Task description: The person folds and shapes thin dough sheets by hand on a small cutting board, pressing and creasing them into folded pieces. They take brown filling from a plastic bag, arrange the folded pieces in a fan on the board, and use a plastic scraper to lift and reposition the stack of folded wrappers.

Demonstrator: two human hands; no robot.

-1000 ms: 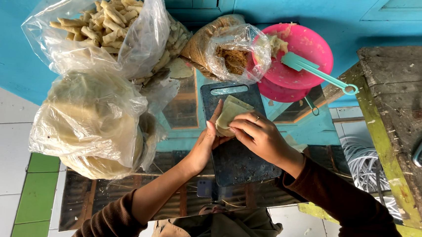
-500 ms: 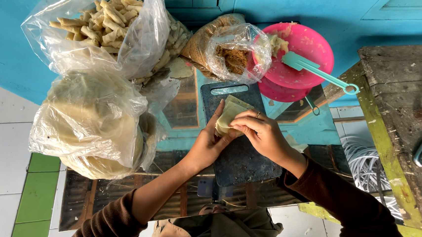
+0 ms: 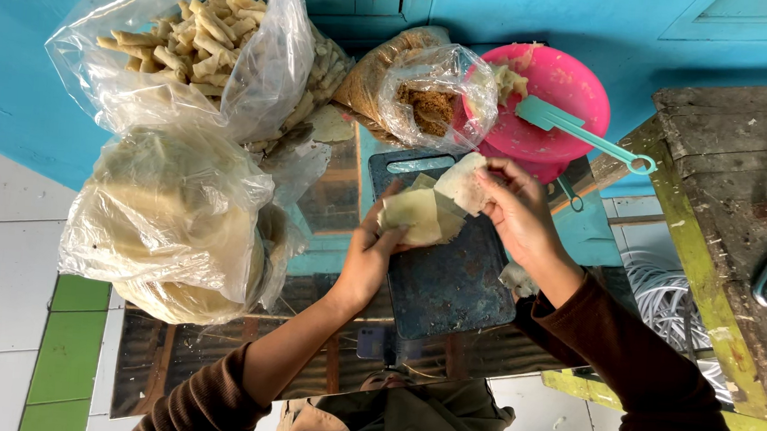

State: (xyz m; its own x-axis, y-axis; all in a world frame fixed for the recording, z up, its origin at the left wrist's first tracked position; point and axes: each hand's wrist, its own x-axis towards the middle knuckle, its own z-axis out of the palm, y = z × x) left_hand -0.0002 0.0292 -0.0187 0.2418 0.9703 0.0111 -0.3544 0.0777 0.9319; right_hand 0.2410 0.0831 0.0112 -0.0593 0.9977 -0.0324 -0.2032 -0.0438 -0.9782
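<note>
My left hand (image 3: 370, 258) pinches the near edge of a pale, thin wrapper sheet (image 3: 412, 216), fingers closed on it, while my right hand (image 3: 520, 218) grips the wrapper's far corner (image 3: 463, 181) between thumb and fingertips and lifts it up off the board. The wrapper hangs between my 2 hands just above the far left part of a dark blue cutting board (image 3: 447, 283), which lies on a teal surface.

Beyond the board's far edge sits a pink bowl (image 3: 561, 93) with a teal spatula (image 3: 578, 130) resting across it, its handle pointing toward the right. Just left of the bowl, touching it, is a clear bag of brown filling (image 3: 427, 102). At the far left corner stands 1 large bag of rolled pale sticks (image 3: 198, 40), and nearer me, below it, 1 bag holding a stack of round wrappers (image 3: 167, 218). To the right stands a worn wooden bench (image 3: 744, 205).
</note>
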